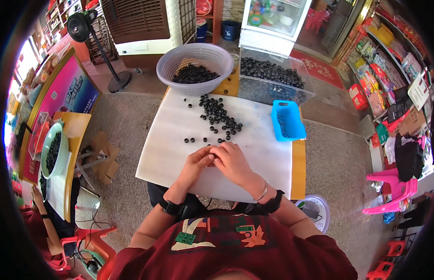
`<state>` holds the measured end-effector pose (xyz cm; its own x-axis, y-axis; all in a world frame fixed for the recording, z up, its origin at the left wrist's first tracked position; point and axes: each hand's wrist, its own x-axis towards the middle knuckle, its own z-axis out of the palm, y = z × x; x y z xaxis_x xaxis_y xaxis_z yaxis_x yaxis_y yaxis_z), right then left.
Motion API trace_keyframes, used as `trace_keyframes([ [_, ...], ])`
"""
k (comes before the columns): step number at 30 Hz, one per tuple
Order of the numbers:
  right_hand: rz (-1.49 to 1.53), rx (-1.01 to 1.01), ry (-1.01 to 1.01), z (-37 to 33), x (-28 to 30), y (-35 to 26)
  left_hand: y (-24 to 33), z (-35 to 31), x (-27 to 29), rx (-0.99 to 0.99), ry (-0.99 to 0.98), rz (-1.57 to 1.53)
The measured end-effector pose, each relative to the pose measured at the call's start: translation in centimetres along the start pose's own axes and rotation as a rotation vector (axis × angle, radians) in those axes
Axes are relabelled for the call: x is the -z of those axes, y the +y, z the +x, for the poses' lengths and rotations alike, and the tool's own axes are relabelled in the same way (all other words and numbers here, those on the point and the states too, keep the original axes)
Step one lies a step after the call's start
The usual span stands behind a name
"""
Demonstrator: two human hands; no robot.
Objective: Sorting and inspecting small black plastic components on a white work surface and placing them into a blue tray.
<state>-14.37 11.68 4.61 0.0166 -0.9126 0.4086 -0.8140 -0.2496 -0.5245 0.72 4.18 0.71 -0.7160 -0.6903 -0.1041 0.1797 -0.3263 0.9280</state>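
Black, bead-like pieces (216,112) lie loose on the white sheet (170,140) covering most of the wooden bench (298,172), heaped toward the middle and thinning out just beyond the person's hands. The left hand (197,162) and right hand (233,162) meet over the sheet's near part, fingers curled and fingertips together. A small dark piece (212,155) shows in the left hand's pinch, mostly hidden; whether the right fingers grip it too, I cannot tell. At the bench's far side, a pale purple basket (193,88) holds more black pieces, and right of it stands a clear bin (273,91) of similar ones. A bright blue basket (289,133) sits at the sheet's right edge, small parts inside.
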Motion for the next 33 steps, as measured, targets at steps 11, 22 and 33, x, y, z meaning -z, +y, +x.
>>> trace_keyframes([
  [11,0.006,-0.226,0.368,6.5,11.3,6.7,-0.4,-0.1,2.1,0.009,-0.072,-0.295],
  [22,-0.044,-0.291,0.43,5.8,12.9,10.3,-0.1,0.1,1.8,0.034,-0.074,-0.311],
  [33,0.199,-0.355,0.134,-3.6,6.2,3.1,-0.3,0.3,2.0,0.058,-0.098,-0.315],
])
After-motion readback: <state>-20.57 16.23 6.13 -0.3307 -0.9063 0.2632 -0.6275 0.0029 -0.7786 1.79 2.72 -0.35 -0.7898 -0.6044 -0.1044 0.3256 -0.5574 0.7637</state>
